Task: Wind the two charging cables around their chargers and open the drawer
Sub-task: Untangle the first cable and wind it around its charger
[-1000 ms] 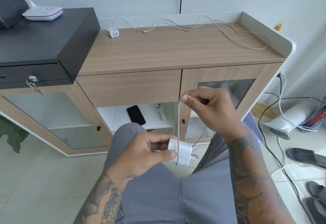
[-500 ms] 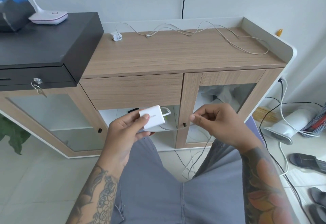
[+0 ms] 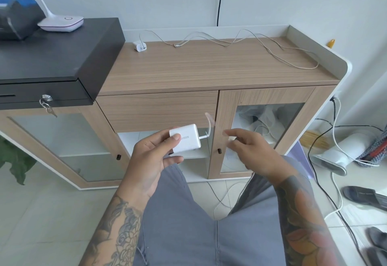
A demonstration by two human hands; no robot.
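My left hand grips a white charger in front of the cabinet. Its thin white cable loops up in a blur beside the charger and hangs down between my legs. My right hand, blurred by motion, is just right of the charger and pinches that cable. A second small white charger lies at the back left of the wooden cabinet top, its long cable sprawled loose across the top. The wooden drawer under the top is closed.
A black cash box with keys in its lock sits on the left, and a white lamp base stands on it. Glass cabinet doors flank an open shelf. Cables, a white device and slippers lie on the floor at right.
My left hand has kept the charger at about the same height. My right hand has swung the cable up and around beside the charger, and the loop now blurs.
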